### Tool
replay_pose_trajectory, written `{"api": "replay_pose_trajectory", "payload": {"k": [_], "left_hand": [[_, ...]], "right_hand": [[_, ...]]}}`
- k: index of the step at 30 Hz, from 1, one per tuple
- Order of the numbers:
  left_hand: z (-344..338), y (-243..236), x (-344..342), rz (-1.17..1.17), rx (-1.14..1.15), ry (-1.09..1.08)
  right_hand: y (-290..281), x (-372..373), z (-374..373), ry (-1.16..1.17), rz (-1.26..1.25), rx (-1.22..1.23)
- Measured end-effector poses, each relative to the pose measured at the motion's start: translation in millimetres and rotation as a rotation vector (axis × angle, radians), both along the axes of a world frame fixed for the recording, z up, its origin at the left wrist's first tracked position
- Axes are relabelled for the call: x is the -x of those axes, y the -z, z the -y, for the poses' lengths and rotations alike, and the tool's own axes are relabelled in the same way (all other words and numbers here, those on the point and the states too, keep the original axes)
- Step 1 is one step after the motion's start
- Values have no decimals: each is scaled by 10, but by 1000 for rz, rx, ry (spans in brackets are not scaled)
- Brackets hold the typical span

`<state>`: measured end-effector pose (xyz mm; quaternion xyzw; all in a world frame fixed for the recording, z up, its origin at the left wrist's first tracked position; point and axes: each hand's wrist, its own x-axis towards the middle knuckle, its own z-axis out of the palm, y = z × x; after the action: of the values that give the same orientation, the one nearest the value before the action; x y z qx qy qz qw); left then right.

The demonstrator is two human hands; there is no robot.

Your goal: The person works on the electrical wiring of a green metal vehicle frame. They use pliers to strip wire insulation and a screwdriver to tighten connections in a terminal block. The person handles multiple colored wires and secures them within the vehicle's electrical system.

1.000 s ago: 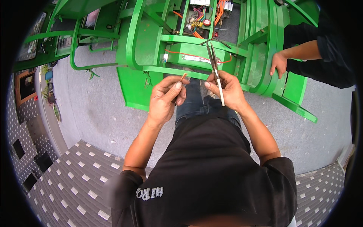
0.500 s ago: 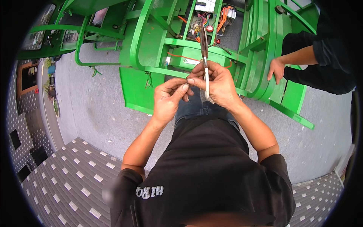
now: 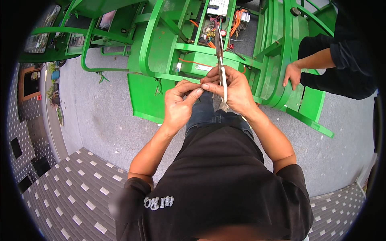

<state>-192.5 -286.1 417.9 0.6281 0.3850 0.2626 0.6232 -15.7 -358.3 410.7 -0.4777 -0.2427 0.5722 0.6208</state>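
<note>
A pair of scissors with dark blades and white handles lies in my right hand, its blades pointing away from me. Thumb and forefinger of that hand are pinched together. My left hand is closed in a pinch, its fingertips meeting those of the right. Whatever sits between the fingertips is too small to make out. Both hands are above my legs, just in front of a green metal frame.
Wires and a silver box sit in the frame's open bay, beside orange cables. A red wire crosses a green housing. At right, another person's hand rests on the frame. Grey paving lies around.
The scissors have tilted a little, and their lower handle end has shifted slightly right. Both hands stay pinched together in nearly the same place.
</note>
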Motion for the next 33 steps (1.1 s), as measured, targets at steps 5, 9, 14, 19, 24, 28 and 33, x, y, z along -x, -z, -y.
{"api": "replay_pose_trajectory", "payload": {"k": [5,9,14,19,24,28,33], "left_hand": [[-10,10,-2,-24,-78,23],[23,-8,-29,-19,-95,-20],[50,-4,-33,25,96,-83],[38,87,-45,108,214,-91],[73,184,-78,195,326,-181],[92,228,-98,238,392,-236],[66,263,-138,285,490,-263]], "right_hand": [[27,36,-11,44,5,-15],[45,75,-18,67,30,-25],[83,160,-38,147,-23,-25],[154,213,-49,187,-5,-20],[236,303,-93,274,-20,-24],[249,375,-87,331,104,8],[245,408,-97,373,175,9]]}}
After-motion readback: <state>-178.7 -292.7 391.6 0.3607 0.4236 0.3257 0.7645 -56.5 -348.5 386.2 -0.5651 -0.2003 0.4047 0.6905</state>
